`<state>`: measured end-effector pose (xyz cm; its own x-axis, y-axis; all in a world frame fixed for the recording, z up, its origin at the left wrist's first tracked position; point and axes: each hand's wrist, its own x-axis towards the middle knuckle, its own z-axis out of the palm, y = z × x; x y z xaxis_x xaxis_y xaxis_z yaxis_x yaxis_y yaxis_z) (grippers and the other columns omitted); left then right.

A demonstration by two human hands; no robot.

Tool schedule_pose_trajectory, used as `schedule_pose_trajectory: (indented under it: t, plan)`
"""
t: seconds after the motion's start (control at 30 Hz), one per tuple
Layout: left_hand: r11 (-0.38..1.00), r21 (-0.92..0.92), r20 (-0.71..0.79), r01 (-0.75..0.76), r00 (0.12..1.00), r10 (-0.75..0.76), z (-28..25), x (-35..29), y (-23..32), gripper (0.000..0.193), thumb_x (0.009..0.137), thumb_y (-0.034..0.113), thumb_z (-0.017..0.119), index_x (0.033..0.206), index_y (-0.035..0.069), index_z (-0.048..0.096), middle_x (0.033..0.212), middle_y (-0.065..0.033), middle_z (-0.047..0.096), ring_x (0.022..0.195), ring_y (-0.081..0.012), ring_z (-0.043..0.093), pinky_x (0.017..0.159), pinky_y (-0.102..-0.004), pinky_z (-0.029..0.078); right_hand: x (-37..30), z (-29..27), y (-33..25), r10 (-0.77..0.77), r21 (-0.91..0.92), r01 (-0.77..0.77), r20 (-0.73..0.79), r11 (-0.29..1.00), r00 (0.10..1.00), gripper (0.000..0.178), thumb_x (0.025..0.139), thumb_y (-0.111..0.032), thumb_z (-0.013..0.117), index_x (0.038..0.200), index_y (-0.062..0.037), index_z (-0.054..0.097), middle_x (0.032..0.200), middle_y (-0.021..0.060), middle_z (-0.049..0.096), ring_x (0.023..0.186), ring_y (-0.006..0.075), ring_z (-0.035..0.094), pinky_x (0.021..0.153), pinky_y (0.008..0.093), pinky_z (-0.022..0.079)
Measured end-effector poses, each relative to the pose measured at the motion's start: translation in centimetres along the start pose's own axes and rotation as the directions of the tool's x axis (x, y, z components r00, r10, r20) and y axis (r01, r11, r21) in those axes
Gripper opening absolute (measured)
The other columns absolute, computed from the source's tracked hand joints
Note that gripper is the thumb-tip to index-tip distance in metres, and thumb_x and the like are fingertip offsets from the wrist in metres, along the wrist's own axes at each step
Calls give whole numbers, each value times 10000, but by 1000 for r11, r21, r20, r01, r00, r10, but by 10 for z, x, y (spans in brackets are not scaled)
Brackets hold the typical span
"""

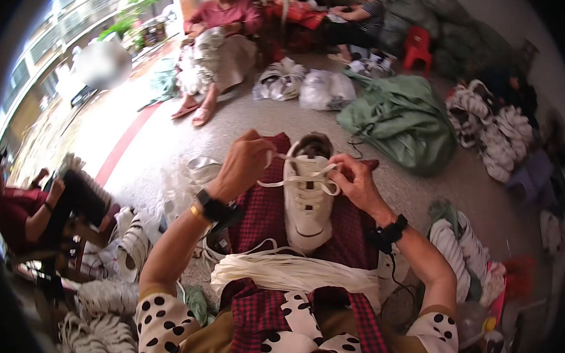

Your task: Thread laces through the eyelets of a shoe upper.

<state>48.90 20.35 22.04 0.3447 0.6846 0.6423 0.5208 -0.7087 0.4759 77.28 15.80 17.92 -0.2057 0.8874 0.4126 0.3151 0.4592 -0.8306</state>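
A white lace-up shoe lies on my lap over the dark red checked cloth, its toe toward me and its opening away. White shoelace runs across its upper and loops out on both sides. My left hand, left of the shoe's opening, pinches one part of the lace. On the other side my right hand pinches a lace loop close against the shoe. A thick bundle of loose white laces lies across my lap, nearer to me than the toe.
A green sack lies on the floor ahead to the right. Stacked shoe parts are on my left, with more white bundles on my right. Other people sit at the left and far side. A red stool stands at the back.
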Motion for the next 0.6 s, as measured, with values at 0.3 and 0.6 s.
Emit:
schedule_pose_trajectory:
  t: [0.3, 0.6]
  plan:
    - [862, -419, 149, 284, 958, -243, 5, -34, 15, 188, 926, 130, 662, 1028, -8, 739, 895, -57, 666, 781, -110, 623, 663, -256, 499, -10, -14, -26, -149, -306, 122, -66, 944, 987, 95, 865, -103, 714, 888, -15, 686, 776, 75, 647, 652, 181, 614, 605, 318, 486]
    - [740, -610, 78, 283, 951, -299, 51, -49, -5, 145, 915, 90, 666, 1007, -12, 714, 911, -57, 718, 861, -88, 648, 763, -248, 533, -17, -31, -81, 65, -373, -15, 123, 928, 990, 157, 835, -9, 686, 981, -3, 631, 758, 95, 651, 706, 187, 662, 625, 342, 509]
